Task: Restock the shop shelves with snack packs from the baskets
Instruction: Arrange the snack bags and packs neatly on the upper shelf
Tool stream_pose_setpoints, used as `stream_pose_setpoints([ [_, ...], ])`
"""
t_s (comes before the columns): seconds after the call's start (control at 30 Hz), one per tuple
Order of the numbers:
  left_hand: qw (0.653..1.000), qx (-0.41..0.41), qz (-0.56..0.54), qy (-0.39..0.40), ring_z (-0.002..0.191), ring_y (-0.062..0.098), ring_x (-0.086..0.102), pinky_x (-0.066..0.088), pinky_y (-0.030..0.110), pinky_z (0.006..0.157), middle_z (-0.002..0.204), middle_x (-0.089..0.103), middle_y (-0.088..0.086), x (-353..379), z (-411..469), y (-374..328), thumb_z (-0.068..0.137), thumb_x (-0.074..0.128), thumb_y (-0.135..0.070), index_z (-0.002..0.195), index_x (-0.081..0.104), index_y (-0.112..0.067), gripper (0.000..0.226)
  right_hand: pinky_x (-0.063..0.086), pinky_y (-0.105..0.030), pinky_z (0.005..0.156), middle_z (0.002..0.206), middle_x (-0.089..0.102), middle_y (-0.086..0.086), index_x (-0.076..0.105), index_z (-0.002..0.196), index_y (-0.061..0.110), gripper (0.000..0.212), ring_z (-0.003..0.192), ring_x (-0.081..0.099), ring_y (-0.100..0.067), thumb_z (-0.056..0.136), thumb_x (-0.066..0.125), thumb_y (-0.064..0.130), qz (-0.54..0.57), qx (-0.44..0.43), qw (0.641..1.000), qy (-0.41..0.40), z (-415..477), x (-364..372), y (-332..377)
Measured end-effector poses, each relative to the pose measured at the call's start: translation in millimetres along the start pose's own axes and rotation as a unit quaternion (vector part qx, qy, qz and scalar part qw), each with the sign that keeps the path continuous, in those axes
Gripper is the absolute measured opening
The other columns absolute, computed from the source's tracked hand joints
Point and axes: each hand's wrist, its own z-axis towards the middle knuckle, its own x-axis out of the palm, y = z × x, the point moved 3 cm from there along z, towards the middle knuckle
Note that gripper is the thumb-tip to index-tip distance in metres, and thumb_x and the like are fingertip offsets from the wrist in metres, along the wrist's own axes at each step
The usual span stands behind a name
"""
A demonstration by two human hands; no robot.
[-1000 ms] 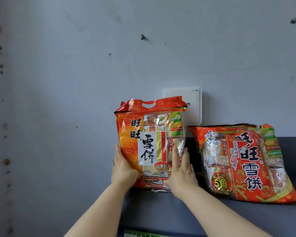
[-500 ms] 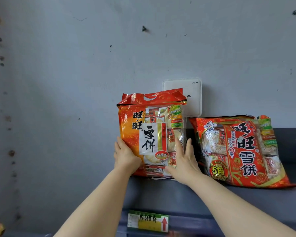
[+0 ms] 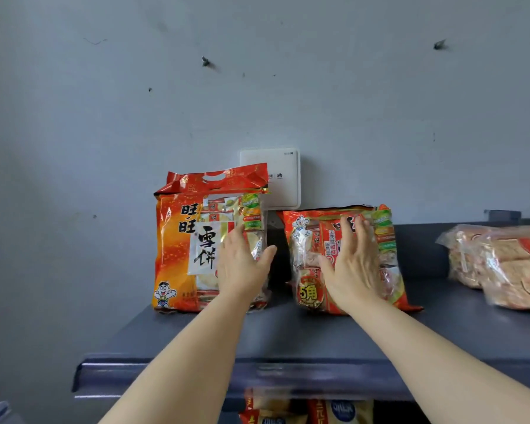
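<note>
Two orange-and-red rice cracker packs sit side by side on the dark grey shelf (image 3: 288, 338), close together but with a dark gap between them. The handled pack (image 3: 178, 255) stands upright at the shelf's left end against the grey wall (image 3: 104, 117). It has a red carry-handle strip on top, large black characters on a white panel, a cartoon boy in its lower left corner and clear windows showing the wrapped crackers inside. Your left hand (image 3: 242, 267) lies flat on the right half of its front, fingers straight and pointing up, thumb reaching past the pack's right edge. The second pack (image 3: 306, 255) is wider and lower, and it leans back against the wall. Your right hand (image 3: 354, 267) rests on its face with the fingers spread, pinching nothing.

Half a second ago both of your hands cupped the lower part of the handled pack, one at each side. Since then your right hand has crossed over to the second pack, and your left has slid from the pack's left edge onto its front.

A white box (image 3: 283, 166) is on the wall behind the handled pack, clear-wrapped packs (image 3: 502, 264) lie further right, and more snack packs (image 3: 340, 411) show below the shelf's front lip.
</note>
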Motion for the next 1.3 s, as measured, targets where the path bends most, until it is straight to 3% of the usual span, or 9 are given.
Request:
stream_pose_setpoints([
  [0.23, 0.981, -0.009, -0.027, 0.192, 0.15, 0.028, 0.012, 0.022, 0.048, 0.12, 0.165, 0.003, 0.001, 80, -30, -69, 0.075, 0.071, -0.063, 0.157, -0.005, -0.026, 0.117, 0.012, -0.049, 0.12, 0.163, -0.001, -0.012, -0.006, 0.154, 0.013, 0.086, 0.15, 0.0, -0.025, 0.096, 0.041, 0.055, 0.082, 0.192, 0.974, 0.087, 4, -21, -114],
  [0.33, 0.982, -0.019, 0.028, 0.184, 0.15, 0.03, 0.003, 0.023, 0.049, 0.116, 0.164, -0.014, 0.0, 94, -33, -79, 0.075, 0.075, -0.058, 0.154, -0.019, -0.029, 0.126, 0.017, -0.051, 0.119, 0.163, 0.003, -0.009, -0.004, 0.155, 0.017, 0.085, 0.15, 0.009, -0.027, 0.094, 0.036, 0.062, 0.139, 0.225, 0.952, 0.156, 7, -14, -138],
  [0.5, 0.977, -0.007, 0.136, 0.164, 0.151, 0.031, 0.002, 0.017, 0.051, 0.121, 0.165, -0.011, 0.006, 97, -30, -75, 0.069, 0.078, -0.061, 0.153, -0.02, -0.032, 0.132, 0.032, -0.047, 0.111, 0.159, 0.023, -0.009, -0.005, 0.155, 0.023, 0.088, 0.14, 0.035, -0.032, 0.092, 0.042, 0.063, 0.316, 0.269, 0.879, 0.235, 22, -2, -149],
  [0.63, 0.973, -0.007, 0.172, 0.156, 0.152, 0.028, -0.004, 0.008, 0.048, 0.123, 0.165, -0.008, 0.006, 95, -28, -75, 0.069, 0.078, -0.061, 0.153, -0.022, -0.033, 0.133, 0.044, -0.041, 0.099, 0.134, 0.052, -0.009, 0.004, 0.153, 0.023, 0.093, 0.111, 0.057, -0.027, 0.086, 0.059, 0.058, 0.407, 0.277, 0.822, 0.286, 28, 18, -142],
  [0.9, 0.965, -0.046, 0.197, 0.166, 0.152, 0.032, -0.001, 0.011, 0.05, 0.121, 0.165, -0.008, 0.01, 80, -23, -69, 0.071, 0.081, -0.053, 0.153, -0.022, -0.032, 0.134, 0.041, -0.046, 0.107, 0.137, 0.051, -0.009, 0.008, 0.152, 0.026, 0.09, 0.118, 0.055, -0.03, 0.087, 0.065, 0.047, 0.426, 0.285, 0.795, 0.325, 29, 35, -130],
  [0.97, 0.966, -0.047, 0.188, 0.171, 0.152, 0.032, -0.001, 0.012, 0.051, 0.121, 0.165, -0.009, 0.008, 74, -21, -66, 0.071, 0.08, -0.054, 0.154, -0.021, -0.031, 0.132, 0.031, -0.05, 0.113, 0.152, 0.034, -0.011, -0.005, 0.154, 0.027, 0.104, 0.136, 0.039, -0.033, 0.084, 0.069, 0.049, 0.389, 0.274, 0.821, 0.314, 30, 33, -123],
  [1.1, 0.991, -0.018, 0.102, 0.088, 0.153, 0.026, 0.001, 0.012, 0.048, 0.123, 0.166, -0.004, 0.004, 51, -11, -54, 0.084, 0.064, -0.061, 0.157, -0.009, -0.025, 0.109, -0.003, -0.051, 0.118, 0.162, -0.014, -0.002, -0.017, 0.152, 0.025, 0.114, 0.149, -0.012, -0.024, 0.08, 0.062, 0.065, 0.178, 0.111, 0.97, 0.122, 32, 5, -75],
  [1.2, 0.991, -0.036, 0.128, -0.013, 0.153, 0.023, 0.003, 0.012, 0.042, 0.123, 0.166, 0.001, 0.005, 15, 1, -22, 0.095, 0.05, -0.056, 0.158, -0.001, -0.017, 0.09, -0.004, -0.045, 0.118, 0.162, -0.015, 0.002, -0.008, 0.154, 0.024, 0.096, 0.149, -0.015, -0.018, 0.089, 0.052, 0.06, 0.134, -0.061, 0.987, 0.06, 25, -11, -10],
  [1.3, 0.983, -0.122, 0.126, -0.049, 0.152, 0.027, 0.006, 0.015, 0.044, 0.122, 0.166, 0.004, 0.008, -21, 12, 21, 0.098, 0.049, -0.049, 0.157, 0.006, -0.012, 0.082, -0.004, -0.047, 0.119, 0.163, -0.012, 0.002, 0.001, 0.155, 0.025, 0.084, 0.148, -0.018, -0.017, 0.092, 0.048, 0.056, 0.096, -0.155, 0.972, 0.147, 13, 8, 50],
])
